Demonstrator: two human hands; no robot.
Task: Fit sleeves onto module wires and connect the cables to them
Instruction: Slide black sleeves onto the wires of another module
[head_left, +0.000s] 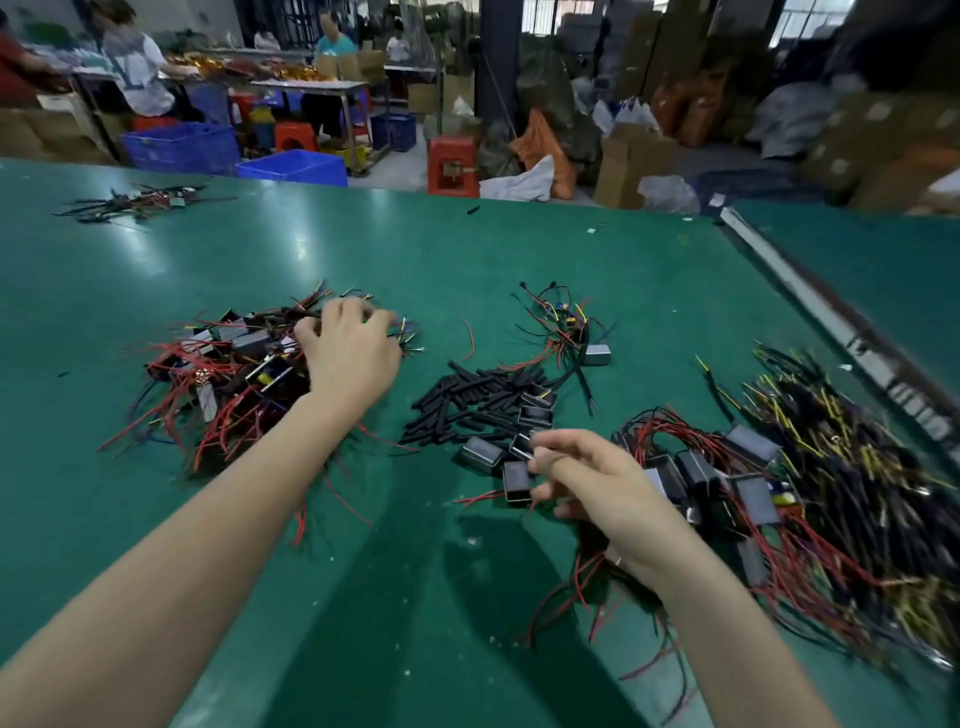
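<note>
The left hand (349, 349) is reached forward over a tangled heap of small dark box-shaped modules with red and black wires (234, 374), and its fingers are curled down into the top of this heap; something seems to be pinched there, but what exactly is gripped cannot be told, since the fingertips are hidden among the wires. The right hand (587, 480) is held lower and nearer to the body, with the fingers loosely bent and the thumb apart from them; a thin wire or sleeve may be between the fingertips, but this is too blurred to be sure. Just in front of the right hand, some loose black rectangular modules (498, 457) are lying, and beyond them, between the two hands, a pile of short black tubular sleeves (467, 400) is spread on the green table surface (363, 249). To the right of the right hand, a large heap of modules with red wires and black-and-yellow cables (810, 467) is placed. Further ahead of the sleeves, one small bundle of wires with a grey module (571, 327) is seen.
</note>
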